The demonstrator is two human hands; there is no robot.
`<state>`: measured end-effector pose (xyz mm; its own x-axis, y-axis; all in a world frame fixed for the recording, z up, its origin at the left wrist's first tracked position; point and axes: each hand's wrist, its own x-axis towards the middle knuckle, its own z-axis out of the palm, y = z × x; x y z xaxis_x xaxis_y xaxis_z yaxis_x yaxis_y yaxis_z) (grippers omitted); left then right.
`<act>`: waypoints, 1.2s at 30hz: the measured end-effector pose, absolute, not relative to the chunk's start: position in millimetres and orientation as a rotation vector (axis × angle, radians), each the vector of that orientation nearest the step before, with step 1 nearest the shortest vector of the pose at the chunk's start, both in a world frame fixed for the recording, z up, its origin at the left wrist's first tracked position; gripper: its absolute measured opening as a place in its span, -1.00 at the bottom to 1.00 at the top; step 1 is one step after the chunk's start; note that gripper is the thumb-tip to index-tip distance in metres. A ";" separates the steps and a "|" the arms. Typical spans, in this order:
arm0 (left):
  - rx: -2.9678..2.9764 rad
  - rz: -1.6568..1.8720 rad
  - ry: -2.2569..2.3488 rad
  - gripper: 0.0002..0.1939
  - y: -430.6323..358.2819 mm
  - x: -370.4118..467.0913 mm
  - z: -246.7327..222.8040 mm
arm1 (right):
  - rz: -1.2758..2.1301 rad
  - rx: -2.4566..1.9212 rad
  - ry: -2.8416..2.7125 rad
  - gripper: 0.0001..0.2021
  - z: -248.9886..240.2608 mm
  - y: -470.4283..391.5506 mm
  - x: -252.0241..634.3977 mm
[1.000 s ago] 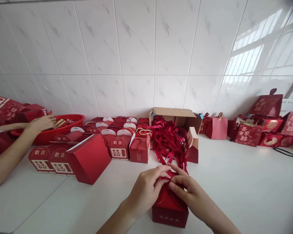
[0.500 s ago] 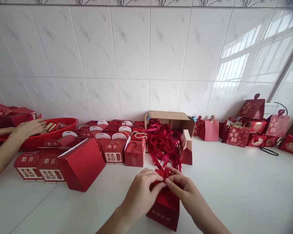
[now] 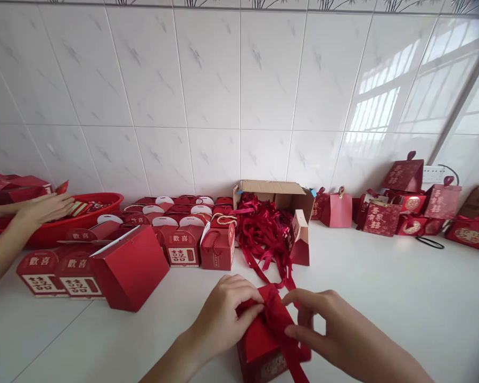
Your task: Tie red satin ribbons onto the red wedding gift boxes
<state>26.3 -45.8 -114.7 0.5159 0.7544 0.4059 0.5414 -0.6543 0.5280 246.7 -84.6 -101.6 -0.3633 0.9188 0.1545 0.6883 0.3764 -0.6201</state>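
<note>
In the head view, a small red gift box (image 3: 250, 343) stands on the white tabletop in front of me, turned at an angle. A dark red ribbon (image 3: 282, 331) is gathered at its top, and one loose end hangs down over the front. My left hand (image 3: 223, 311) pinches the ribbon at the gathered spot, against the box's upper left side. On the other side, my right hand (image 3: 327, 322) has thumb and forefinger apart, close beside the ribbon, with nothing visibly gripped. A heap of red ribbons (image 3: 263, 229) spills from a cardboard box (image 3: 275, 186) just behind.
Rows of red gift boxes (image 3: 183, 242) stand left of centre, with a larger plain red box (image 3: 131, 268) in front. At far left, another person's hands (image 3: 46, 207) are over a red basin (image 3: 99, 205) of wrapped sweets. Several finished boxes (image 3: 379, 218) stand at right.
My right hand has let go of the gathered ribbon and drawn back to the right, its fingers spreading. The box has turned, and a ribbon end now hangs over its front.
</note>
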 end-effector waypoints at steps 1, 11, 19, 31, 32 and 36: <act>2.433 0.876 1.075 -0.91 -45.4 25.9 -113.5 | 0.609 -1.351 -2.179 -0.81 -98.6 -83.2 246.5; 2.529 0.699 1.065 -0.92 -40.8 23.1 -94.0 | 0.236 -0.892 -2.477 -0.76 -109.3 -47.9 235.1; 2.724 0.431 1.102 -0.87 -40.0 17.6 -74.4 | -0.090 -0.644 -2.595 -0.63 -119.0 -45.2 246.5; 2.363 0.387 0.964 -0.90 -23.6 15.3 -81.7 | -0.197 -0.601 -2.591 -0.66 -121.3 -41.7 246.2; 2.343 0.370 0.943 -0.88 -21.4 15.0 -82.7 | -0.189 -0.598 -2.591 -0.65 -121.8 -40.9 246.5; 2.250 0.285 0.857 -0.78 -16.1 15.1 -85.2 | -0.118 -0.538 -2.550 -0.65 -126.7 -38.5 247.5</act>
